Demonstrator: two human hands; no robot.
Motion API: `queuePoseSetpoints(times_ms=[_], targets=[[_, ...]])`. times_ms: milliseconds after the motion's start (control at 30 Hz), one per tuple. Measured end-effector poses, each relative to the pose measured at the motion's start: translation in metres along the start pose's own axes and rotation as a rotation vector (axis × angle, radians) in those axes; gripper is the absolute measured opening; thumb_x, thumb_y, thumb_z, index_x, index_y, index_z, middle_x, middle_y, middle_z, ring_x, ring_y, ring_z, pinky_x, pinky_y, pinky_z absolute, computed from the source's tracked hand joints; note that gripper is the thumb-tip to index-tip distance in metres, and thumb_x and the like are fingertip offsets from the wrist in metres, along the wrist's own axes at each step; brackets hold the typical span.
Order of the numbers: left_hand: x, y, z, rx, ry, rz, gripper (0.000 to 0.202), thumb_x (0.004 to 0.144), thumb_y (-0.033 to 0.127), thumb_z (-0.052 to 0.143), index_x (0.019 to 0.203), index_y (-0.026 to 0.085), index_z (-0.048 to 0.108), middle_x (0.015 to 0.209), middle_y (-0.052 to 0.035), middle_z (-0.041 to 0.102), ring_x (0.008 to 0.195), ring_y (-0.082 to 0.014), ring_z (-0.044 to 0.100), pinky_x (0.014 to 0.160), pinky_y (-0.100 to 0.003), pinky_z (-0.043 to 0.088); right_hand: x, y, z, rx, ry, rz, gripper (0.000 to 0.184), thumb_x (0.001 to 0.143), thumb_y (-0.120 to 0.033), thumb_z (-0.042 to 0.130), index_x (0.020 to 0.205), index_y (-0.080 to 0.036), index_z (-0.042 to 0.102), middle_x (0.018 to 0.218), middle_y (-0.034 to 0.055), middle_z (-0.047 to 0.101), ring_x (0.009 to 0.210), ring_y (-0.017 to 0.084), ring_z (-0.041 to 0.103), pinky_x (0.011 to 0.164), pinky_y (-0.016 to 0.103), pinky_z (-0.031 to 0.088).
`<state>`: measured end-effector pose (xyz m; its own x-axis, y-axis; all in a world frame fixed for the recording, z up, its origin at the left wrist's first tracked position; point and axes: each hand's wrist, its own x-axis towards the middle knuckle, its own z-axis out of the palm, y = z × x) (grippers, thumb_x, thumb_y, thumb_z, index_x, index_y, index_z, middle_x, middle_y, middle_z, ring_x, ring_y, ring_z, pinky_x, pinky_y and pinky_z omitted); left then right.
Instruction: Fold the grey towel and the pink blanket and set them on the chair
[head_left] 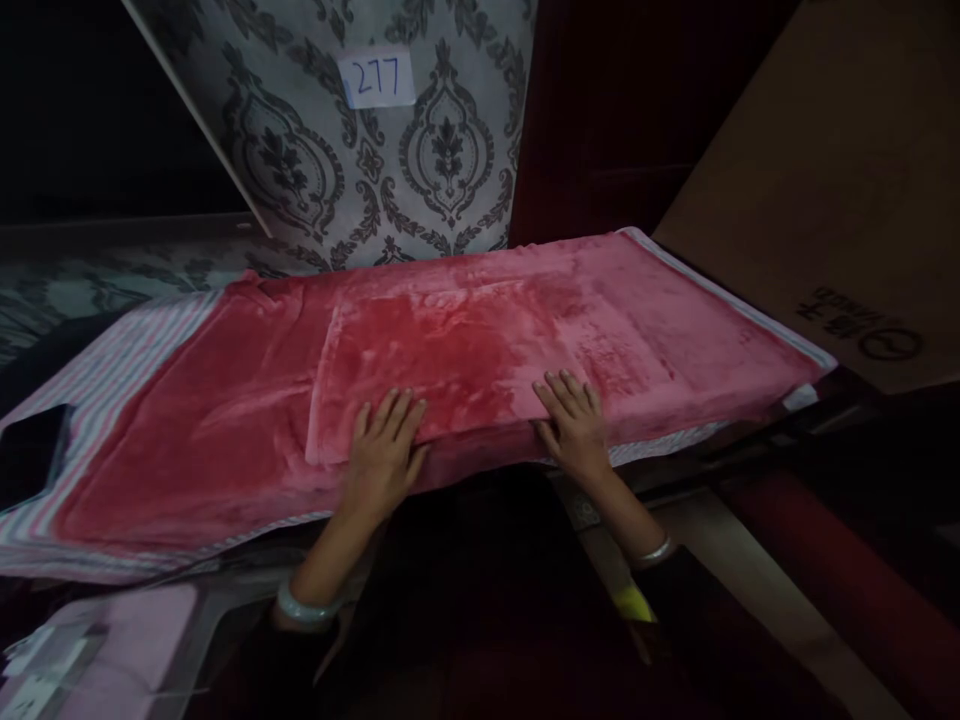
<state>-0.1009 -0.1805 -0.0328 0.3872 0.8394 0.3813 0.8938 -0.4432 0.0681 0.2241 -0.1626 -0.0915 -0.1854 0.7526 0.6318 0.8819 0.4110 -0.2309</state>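
Both hands lie flat, palms down with fingers spread and nothing gripped, on the folded pink fleece blanket (465, 340) across the middle of the frame: the left hand (384, 455) at lower centre, the right hand (574, 425) just right of it, pressing its near edge, seemingly a smoothing step; a striped cloth (112, 350) lies beneath, a dark phone (30, 450) at far left

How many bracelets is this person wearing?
2: a pale green bangle on the left wrist, and a thin silver bracelet on the right wrist. Dark sleeves may hide others.
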Motion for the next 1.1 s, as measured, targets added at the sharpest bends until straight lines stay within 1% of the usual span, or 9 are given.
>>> queuePoseSetpoints(times_ms=[167, 333, 467, 567, 667, 733, 833, 933, 1100], targets=[[-0.035, -0.039, -0.005, 0.043, 0.109, -0.086, 0.069, 0.097, 0.039, 0.059, 0.161, 0.033, 0.037, 0.163, -0.0099, 0.046, 0.154, -0.0340, 0.038, 0.128, -0.066, 0.019, -0.011, 0.012, -0.006, 0.067, 0.044, 0.016, 0.061, 0.101, -0.038, 0.055, 0.160, -0.027, 0.041, 0.157, 0.0117, 0.052, 0.155, 0.033, 0.033, 0.120, 0.060, 0.037], [-0.050, -0.064, -0.002, -0.032, 0.192, -0.090, 0.070, 0.095, 0.029, 0.059, 0.161, 0.031, 0.036, 0.167, -0.0104, 0.040, 0.157, -0.0341, 0.032, 0.124, -0.061, 0.035, -0.012, 0.023, -0.007, 0.126, 0.007, 0.035, 0.064, 0.101, -0.033, 0.054, 0.162, -0.024, 0.038, 0.157, 0.0135, 0.053, 0.148, 0.031, 0.046, 0.119, 0.060, 0.039], [-0.050, -0.069, -0.002, -0.058, 0.226, -0.053, 0.072, 0.092, 0.014, 0.055, 0.159, 0.030, 0.038, 0.163, -0.0121, 0.044, 0.156, -0.0322, 0.034, 0.123, -0.059, 0.039, -0.011, 0.031, -0.008, 0.141, 0.006, 0.037, 0.063, 0.099, -0.023, 0.050, 0.161, -0.025, 0.040, 0.155, 0.0128, 0.055, 0.143, 0.029, 0.051, 0.116, 0.057, 0.044], [-0.049, -0.067, -0.001, -0.052, 0.263, -0.064, 0.074, 0.088, 0.008, 0.055, 0.157, 0.030, 0.041, 0.163, -0.0126, 0.044, 0.155, -0.0333, 0.035, 0.123, -0.060, 0.040, -0.010, 0.035, -0.010, 0.137, 0.024, 0.015, 0.067, 0.094, -0.013, 0.047, 0.160, -0.025, 0.043, 0.155, 0.0122, 0.055, 0.142, 0.028, 0.053, 0.117, 0.056, 0.044], [-0.051, -0.066, 0.000, -0.056, 0.305, -0.118, 0.076, 0.085, 0.008, 0.058, 0.155, 0.031, 0.043, 0.165, -0.0121, 0.042, 0.153, -0.0352, 0.039, 0.122, -0.061, 0.042, -0.008, 0.037, -0.011, 0.134, 0.057, 0.004, 0.068, 0.089, -0.009, 0.047, 0.156, -0.023, 0.048, 0.154, 0.0126, 0.055, 0.140, 0.029, 0.054, 0.117, 0.056, 0.045], [-0.054, -0.067, 0.001, -0.083, 0.304, -0.149, 0.076, 0.085, 0.006, 0.054, 0.155, 0.031, 0.044, 0.163, -0.0113, 0.044, 0.148, -0.0327, 0.046, 0.119, -0.056, 0.046, -0.007, 0.039, -0.010, 0.135, 0.078, 0.018, 0.067, 0.087, -0.008, 0.046, 0.152, -0.024, 0.053, 0.150, 0.0123, 0.059, 0.136, 0.029, 0.057, 0.115, 0.057, 0.047], [-0.057, -0.069, 0.002, -0.124, 0.290, -0.170, 0.073, 0.086, 0.005, 0.049, 0.153, 0.032, 0.046, 0.159, -0.0095, 0.050, 0.142, -0.0284, 0.055, 0.116, -0.050, 0.052, -0.006, 0.042, -0.009, 0.151, 0.120, 0.053, 0.061, 0.087, -0.007, 0.044, 0.143, -0.025, 0.062, 0.132, 0.0112, 0.069, 0.125, 0.029, 0.064, 0.110, 0.056, 0.051], [-0.058, -0.071, 0.004, -0.134, 0.309, -0.154, 0.069, 0.087, 0.005, 0.048, 0.151, 0.032, 0.049, 0.156, -0.0096, 0.053, 0.142, -0.0278, 0.055, 0.117, -0.051, 0.050, -0.007, 0.044, -0.007, 0.172, 0.136, 0.050, 0.057, 0.087, -0.007, 0.044, 0.136, -0.025, 0.067, 0.122, 0.0106, 0.073, 0.117, 0.028, 0.066, 0.105, 0.053, 0.055], [-0.062, -0.080, 0.001, -0.174, 0.291, -0.122, 0.062, 0.090, 0.013, 0.050, 0.150, 0.031, 0.051, 0.156, -0.0104, 0.053, 0.142, -0.0280, 0.055, 0.117, -0.051, 0.049, -0.010, 0.040, -0.013, 0.173, 0.163, -0.007, 0.051, 0.091, -0.011, 0.048, 0.136, -0.025, 0.066, 0.125, 0.0099, 0.073, 0.116, 0.028, 0.067, 0.102, 0.052, 0.055]])
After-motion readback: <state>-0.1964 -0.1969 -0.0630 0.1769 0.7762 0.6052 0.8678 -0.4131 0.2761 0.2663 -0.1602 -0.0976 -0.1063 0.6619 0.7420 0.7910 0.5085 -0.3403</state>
